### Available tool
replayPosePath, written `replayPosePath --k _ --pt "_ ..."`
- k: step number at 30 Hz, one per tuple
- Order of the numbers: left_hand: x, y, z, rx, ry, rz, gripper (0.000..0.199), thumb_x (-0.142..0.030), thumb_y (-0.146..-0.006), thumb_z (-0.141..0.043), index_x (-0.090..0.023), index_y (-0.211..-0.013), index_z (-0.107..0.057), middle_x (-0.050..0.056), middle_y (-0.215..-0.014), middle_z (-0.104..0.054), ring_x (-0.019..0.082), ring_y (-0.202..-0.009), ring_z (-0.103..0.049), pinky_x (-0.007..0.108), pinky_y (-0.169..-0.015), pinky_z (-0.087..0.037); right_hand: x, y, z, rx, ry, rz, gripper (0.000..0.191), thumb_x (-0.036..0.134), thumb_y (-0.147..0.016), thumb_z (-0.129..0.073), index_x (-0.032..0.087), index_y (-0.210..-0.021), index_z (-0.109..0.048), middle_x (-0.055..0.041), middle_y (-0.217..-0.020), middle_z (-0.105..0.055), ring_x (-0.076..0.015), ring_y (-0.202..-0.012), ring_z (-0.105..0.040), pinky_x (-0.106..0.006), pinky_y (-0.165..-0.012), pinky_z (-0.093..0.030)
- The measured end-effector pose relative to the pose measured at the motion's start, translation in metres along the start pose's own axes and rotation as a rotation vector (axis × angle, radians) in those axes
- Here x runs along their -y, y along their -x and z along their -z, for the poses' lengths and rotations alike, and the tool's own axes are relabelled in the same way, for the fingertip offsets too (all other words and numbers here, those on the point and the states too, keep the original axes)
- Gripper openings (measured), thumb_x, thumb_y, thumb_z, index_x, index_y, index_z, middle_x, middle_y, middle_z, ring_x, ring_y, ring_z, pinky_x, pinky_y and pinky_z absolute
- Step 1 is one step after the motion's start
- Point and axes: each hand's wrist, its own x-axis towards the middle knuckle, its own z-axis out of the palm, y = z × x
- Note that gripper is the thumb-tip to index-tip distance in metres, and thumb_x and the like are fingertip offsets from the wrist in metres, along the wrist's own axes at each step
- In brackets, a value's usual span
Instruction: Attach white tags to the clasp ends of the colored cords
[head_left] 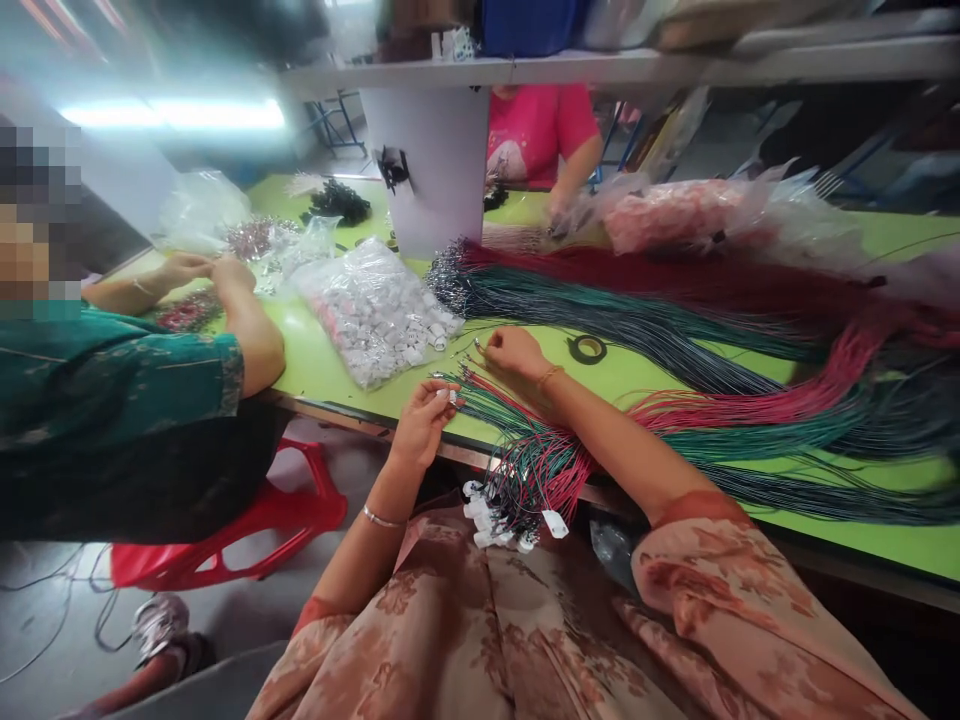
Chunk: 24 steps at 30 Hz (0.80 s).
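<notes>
Head view: left hand (421,424) fingers gripping white connector (448,397); right hand (517,354) fingers pinching wire end (478,344). Likely wire-insertion step; next move calls for aligning both.

You're in a workshop, wire assembly by the look; long bundles of red, green and dark wires (757,415) along your green table (622,382); bulk bag of small white parts (386,310) beside them; co-workers at your left (142,400) and opposite (536,135); loaded shelf (675,67) above; strip light (180,114); red plastic chair (289,512).
</notes>
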Motion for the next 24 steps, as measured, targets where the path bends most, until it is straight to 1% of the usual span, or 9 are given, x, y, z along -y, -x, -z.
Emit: replayPosePath --k 2,5,8,11,14,16,18,21,24 --pt "-0.002 -0.001 0.000 0.007 -0.008 -0.002 0.030 -0.026 -0.066 -0.082 -0.017 -0.085 -0.060 0.001 -0.087 -0.070 0.007 -0.066 -0.063 0.019 -0.060 -0.046 0.001 -0.009 -0.008 0.016 0.057 -0.030 0.016 0.026 -0.074 -0.060 0.016 -0.061 -0.065 -0.0110 -0.071 -0.067 -0.0186 -0.066 -0.056 -0.028 -0.060 -0.034" --pt "-0.002 -0.002 0.003 -0.003 -0.012 0.015 0.031 -0.027 -0.066 -0.083 -0.017 -0.085 -0.061 0.001 -0.088 -0.071 0.007 -0.063 -0.062 0.017 -0.054 -0.044 0.001 -0.014 -0.015 0.008 0.054 -0.009 0.016 0.022 -0.069 -0.062 0.018 -0.054 -0.060 -0.0102 -0.062 -0.061 -0.0196 -0.065 -0.056 -0.029 -0.060 -0.035" --pt "-0.001 -0.003 0.005 -0.005 0.005 0.025 0.029 -0.025 -0.065 -0.083 -0.017 -0.085 -0.063 0.001 -0.088 -0.071 0.003 -0.054 -0.054 0.015 -0.049 -0.041 -0.005 -0.015 -0.010 -0.017 -0.082 0.003 0.020 0.019 -0.067 -0.061 0.019 -0.049 -0.053 -0.0049 -0.051 -0.051 -0.0167 -0.057 -0.050 -0.029 -0.058 -0.034" --pt "0.002 -0.004 0.006 0.005 0.017 0.043 0.025 -0.024 -0.067 -0.082 -0.015 -0.082 -0.064 0.002 -0.087 -0.071 0.002 -0.052 -0.051 0.015 -0.049 -0.042 -0.013 -0.011 0.001 -0.043 -0.255 -0.057 0.018 0.020 -0.068 -0.055 0.019 -0.050 -0.049 -0.0001 -0.048 -0.046 -0.0129 -0.052 -0.043 -0.027 -0.054 -0.032" --pt "0.004 -0.005 0.003 0.018 0.032 0.064 0.024 -0.024 -0.068 -0.082 -0.015 -0.082 -0.065 0.002 -0.087 -0.070 0.003 -0.058 -0.056 0.015 -0.053 -0.044 -0.010 0.006 0.010 -0.074 -0.393 0.004 0.013 0.025 -0.068 -0.052 0.017 -0.057 -0.052 0.0014 -0.055 -0.050 -0.0117 -0.056 -0.044 -0.025 -0.055 -0.034" --pt "0.005 -0.006 0.000 0.031 0.048 0.066 0.026 -0.025 -0.066 -0.083 -0.016 -0.082 -0.065 0.000 -0.082 -0.067 0.004 -0.059 -0.057 0.016 -0.055 -0.044 -0.001 0.026 0.014 -0.070 -0.500 0.100 0.014 0.028 -0.069 -0.052 0.016 -0.063 -0.055 0.0011 -0.062 -0.055 -0.0115 -0.060 -0.046 -0.024 -0.058 -0.036" --pt "0.006 -0.006 -0.002 0.045 0.060 0.071 0.027 -0.025 -0.066 -0.083 -0.017 -0.083 -0.064 -0.001 -0.079 -0.066 0.004 -0.059 -0.057 0.016 -0.056 -0.044 0.011 0.048 0.018 -0.041 -0.596 0.151 0.015 0.030 -0.072 -0.053 0.016 -0.068 -0.057 0.0006 -0.067 -0.057 -0.0113 -0.062 -0.048 -0.024 -0.060 -0.038" --pt "0.008 -0.006 -0.005 0.052 0.075 0.079 0.028 -0.025 -0.067 -0.083 -0.017 -0.085 -0.063 0.000 -0.083 -0.068 0.004 -0.060 -0.057 0.016 -0.057 -0.045 0.024 0.076 0.022 0.012 -0.617 0.178 0.017 0.031 -0.074 -0.055 0.015 -0.070 -0.059 0.0011 -0.065 -0.056 -0.0102 -0.060 -0.045 -0.023 -0.058 -0.036" --pt "0.009 -0.006 -0.005 0.050 0.090 0.085 0.025 -0.024 -0.070 -0.080 -0.018 -0.086 -0.062 0.000 -0.087 -0.068 0.005 -0.062 -0.058 0.017 -0.059 -0.046 0.027 0.090 0.020 0.067 -0.577 0.225 0.016 0.030 -0.073 -0.055 0.015 -0.068 -0.060 0.0034 -0.059 -0.051 -0.0085 -0.056 -0.039 -0.022 -0.055 -0.031"
